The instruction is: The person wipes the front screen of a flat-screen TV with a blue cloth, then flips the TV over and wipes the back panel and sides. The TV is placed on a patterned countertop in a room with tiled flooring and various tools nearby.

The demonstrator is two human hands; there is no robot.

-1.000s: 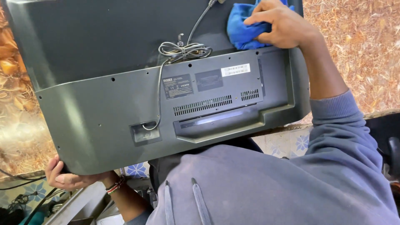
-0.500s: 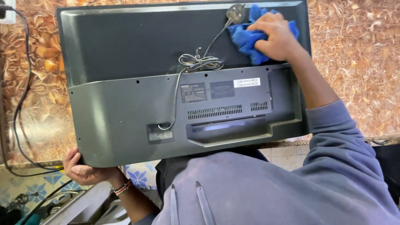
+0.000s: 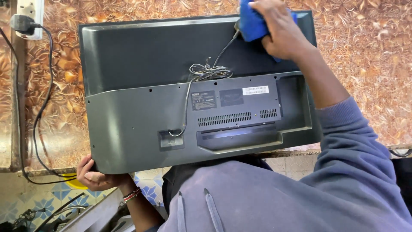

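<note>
A flat television lies with its dark grey back panel facing me, resting on a brown patterned counter. My right hand presses a blue cloth against the panel's far edge, near the top right corner. My left hand grips the television's near left corner from below. A thin grey cable, partly bundled in a loop, runs across the middle of the panel from a socket recess up toward the cloth.
A white wall socket with a black plug sits at top left, and its black cord hangs down the wall. Blue patterned floor tiles and loose cables show below the counter edge. My grey sleeve fills the lower right.
My right hand has slid the blue cloth leftward along the far edge of the panel. The view has shifted so the whole television shows. My left hand keeps its grip on the corner.
</note>
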